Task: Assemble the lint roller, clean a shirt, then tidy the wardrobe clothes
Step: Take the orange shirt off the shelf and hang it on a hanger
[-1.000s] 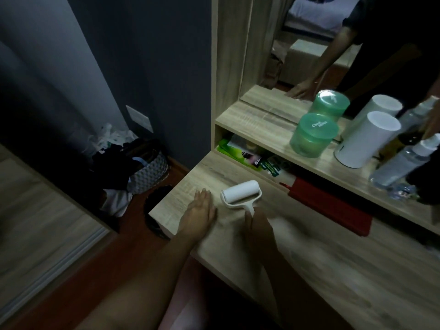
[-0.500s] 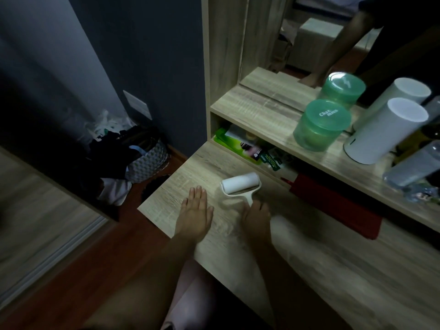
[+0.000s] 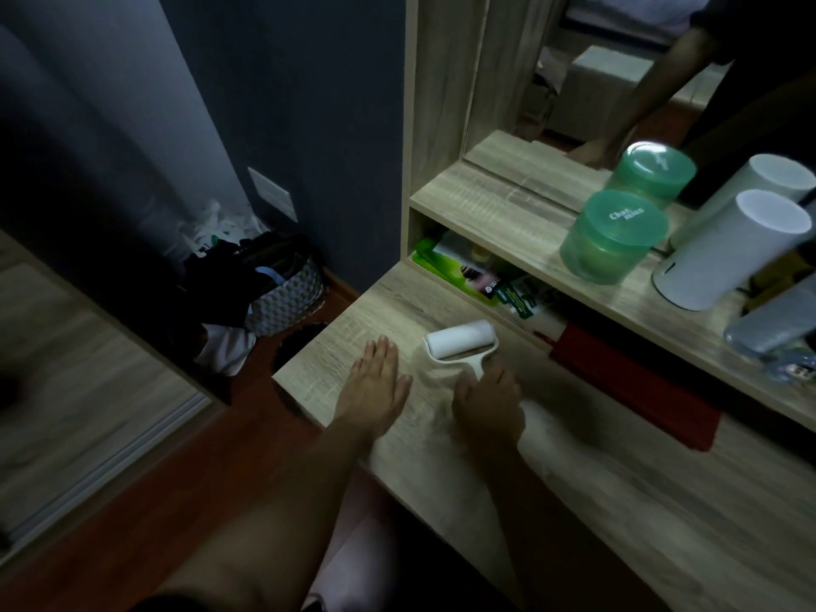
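Near: our left hand (image 3: pixel 375 386) lay flat, fingers spread, on the pale wooden desk (image 3: pixel 596 501) | our right hand (image 3: pixel 488 401) clasped the white lint roller (image 3: pixel 461 342) handle, as a second earlier | roller assembled; shirt cleaning pending | Far: green lidded plastic tub (image 3: pixel 611 236) on shelf.

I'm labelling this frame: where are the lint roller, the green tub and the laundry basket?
lint roller (image 3: pixel 459 340), head view, on its white roll.
green tub (image 3: pixel 611 245), head view, on its side wall.
laundry basket (image 3: pixel 287 302), head view, on its patterned wall.
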Tool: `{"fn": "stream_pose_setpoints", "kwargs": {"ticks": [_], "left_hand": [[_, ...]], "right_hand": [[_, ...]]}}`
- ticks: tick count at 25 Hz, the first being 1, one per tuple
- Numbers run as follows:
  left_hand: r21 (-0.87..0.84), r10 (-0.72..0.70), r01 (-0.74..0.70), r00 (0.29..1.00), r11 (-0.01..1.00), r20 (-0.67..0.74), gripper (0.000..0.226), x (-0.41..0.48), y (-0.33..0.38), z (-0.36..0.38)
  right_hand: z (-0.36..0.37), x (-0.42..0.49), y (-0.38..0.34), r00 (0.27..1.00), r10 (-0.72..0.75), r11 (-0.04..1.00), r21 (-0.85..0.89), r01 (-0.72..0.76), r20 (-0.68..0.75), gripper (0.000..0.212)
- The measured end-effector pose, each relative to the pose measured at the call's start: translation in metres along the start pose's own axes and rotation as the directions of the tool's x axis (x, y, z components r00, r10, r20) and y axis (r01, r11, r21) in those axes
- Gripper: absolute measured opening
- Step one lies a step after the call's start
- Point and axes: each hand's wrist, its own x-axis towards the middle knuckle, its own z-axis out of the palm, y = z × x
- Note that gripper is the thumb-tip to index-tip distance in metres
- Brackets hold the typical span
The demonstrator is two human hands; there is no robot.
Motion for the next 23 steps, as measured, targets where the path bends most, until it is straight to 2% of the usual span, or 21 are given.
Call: {"fn": "stream_pose_setpoints", "kwargs": {"ticks": [3,5,7,10,17,23], "left_hand": [[-0.004,-0.002,0.002,0.999,1.000,-0.042,0.062,-0.004,0.000,-0.037],[-0.024,-0.026,0.024,0.994,0.999,-0.107,0.061,-0.011,-0.008,-0.070],[-0.060,-0.051,0.042,0.986,0.997,-0.157,0.060,-0.017,-0.019,-0.103],[-0.089,-0.093,0.071,0.954,0.994,-0.285,0.059,-0.039,-0.049,-0.159],[-0.037,-0.203,0.212,0.851,0.977,-0.485,0.060,-0.113,-0.170,-0.260],[-0.002,-0.252,0.307,0.778,0.952,-0.576,0.058,-0.188,-0.299,-0.342]], "right_hand": [[-0.019,-0.009,-0.016,0.983,-0.143,0.989,-0.055,0.138,-0.116,0.051],[-0.039,-0.017,-0.037,0.958,-0.205,0.978,-0.005,0.208,-0.202,0.049],[-0.056,-0.022,-0.064,0.949,-0.252,0.964,0.031,0.262,-0.190,0.047],[-0.069,-0.037,-0.121,0.886,-0.404,0.899,0.077,0.430,-0.227,0.042],[-0.059,-0.111,-0.278,0.735,-0.623,0.741,0.099,0.664,-0.268,0.041],[-0.025,-0.189,-0.423,0.645,-0.725,0.633,0.134,0.763,-0.241,0.039]]}}
